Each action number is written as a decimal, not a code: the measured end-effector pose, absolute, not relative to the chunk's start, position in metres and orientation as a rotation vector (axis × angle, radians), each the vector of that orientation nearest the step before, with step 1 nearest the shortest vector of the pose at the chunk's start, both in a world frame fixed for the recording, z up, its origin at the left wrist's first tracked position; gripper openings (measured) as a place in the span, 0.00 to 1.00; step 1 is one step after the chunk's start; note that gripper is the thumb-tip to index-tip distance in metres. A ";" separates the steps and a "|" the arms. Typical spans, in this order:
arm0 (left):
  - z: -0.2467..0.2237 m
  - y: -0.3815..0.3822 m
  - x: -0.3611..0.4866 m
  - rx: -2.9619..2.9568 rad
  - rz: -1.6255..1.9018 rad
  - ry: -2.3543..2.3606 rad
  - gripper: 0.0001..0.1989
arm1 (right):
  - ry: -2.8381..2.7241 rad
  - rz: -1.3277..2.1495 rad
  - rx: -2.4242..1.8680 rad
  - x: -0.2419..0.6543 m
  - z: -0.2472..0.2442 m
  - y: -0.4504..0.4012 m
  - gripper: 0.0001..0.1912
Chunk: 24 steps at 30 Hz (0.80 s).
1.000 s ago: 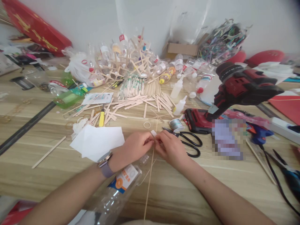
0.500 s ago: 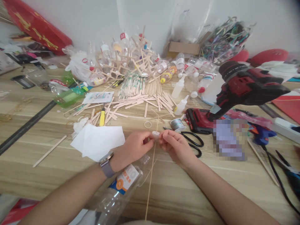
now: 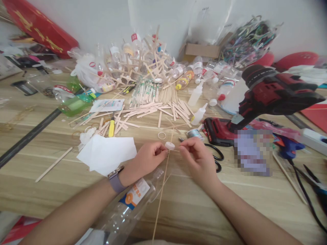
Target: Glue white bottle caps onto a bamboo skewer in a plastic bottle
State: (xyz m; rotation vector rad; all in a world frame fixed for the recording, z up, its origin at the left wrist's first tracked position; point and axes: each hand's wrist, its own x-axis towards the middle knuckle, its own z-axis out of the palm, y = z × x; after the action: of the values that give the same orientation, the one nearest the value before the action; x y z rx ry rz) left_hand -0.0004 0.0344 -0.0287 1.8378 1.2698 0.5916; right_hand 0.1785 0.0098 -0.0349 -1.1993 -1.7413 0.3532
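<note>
A long bamboo skewer runs from the tabletop toward me, and a white bottle cap sits on it near its far end. With finger and thumb closed, my left hand pinches the skewer just beside the cap. My right hand is to the right of the cap, its thumb and forefinger pinching a thin pale strand stretched from the skewer; it may be a rubber band. Below my left wrist lies a clear plastic bottle with its neck pointing away from me.
Black-handled scissors, a wire spool and a red cordless drill stand at the right. White paper and a yellow-handled tool lie left. Craft sticks and several bottles crowd the back.
My right hand has moved right, away from the cap, drawing the thin strand out between the hands. My left hand stays nearly in place; the skewer's near end has shifted slightly left.
</note>
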 end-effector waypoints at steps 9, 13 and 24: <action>-0.028 0.034 -0.001 1.829 0.597 1.238 0.12 | -2.096 0.131 -1.165 0.175 -0.042 0.006 0.06; -0.028 0.033 0.000 1.845 0.583 1.212 0.11 | -2.100 0.173 -1.244 0.175 -0.047 0.008 0.07; -0.024 0.032 0.003 1.767 0.563 1.199 0.11 | -2.175 -0.247 -1.251 0.173 -0.044 0.006 0.08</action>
State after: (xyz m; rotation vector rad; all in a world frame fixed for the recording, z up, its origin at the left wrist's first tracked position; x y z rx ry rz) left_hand 0.0035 0.0315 -0.0245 1.7673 1.1987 0.5629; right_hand 0.1726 0.0058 -0.0436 -1.2505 -2.1749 -0.2467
